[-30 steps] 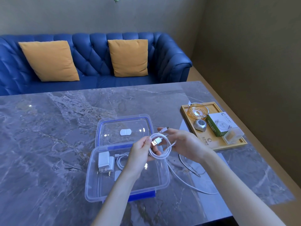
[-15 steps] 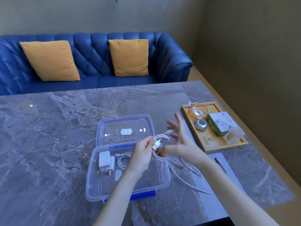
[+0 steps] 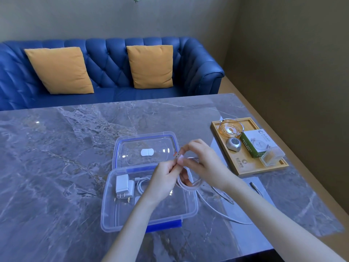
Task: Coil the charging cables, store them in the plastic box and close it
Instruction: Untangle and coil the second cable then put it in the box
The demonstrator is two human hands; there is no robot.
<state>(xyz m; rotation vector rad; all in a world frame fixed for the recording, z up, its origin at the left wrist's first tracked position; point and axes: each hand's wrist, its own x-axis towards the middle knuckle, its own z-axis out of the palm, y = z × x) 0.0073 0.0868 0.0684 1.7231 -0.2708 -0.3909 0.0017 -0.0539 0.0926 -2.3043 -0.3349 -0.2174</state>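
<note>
Cable [image 3: 186,183]: white, light and limp; you hold its loops above the open plastic box [image 3: 120,222], tail trailing over the table [image 3: 56,167].
Left hand [image 3: 163,183]: fingers pinch the loops near the plug.
Right hand [image 3: 203,162]: fingers curled round the strand.
Hold: pinch where loops cross, or they will likely spring apart.

The plastic box [image 3: 151,210] gapes open-topped, its right half bare. Wooden tray [image 3: 243,169] crowds the right; cable [image 3: 217,210] trails between

Soft dim daylight, glare patches on the marble table [image 3: 75,167], motion-blurred hands, wide-angle edge bending.
</note>
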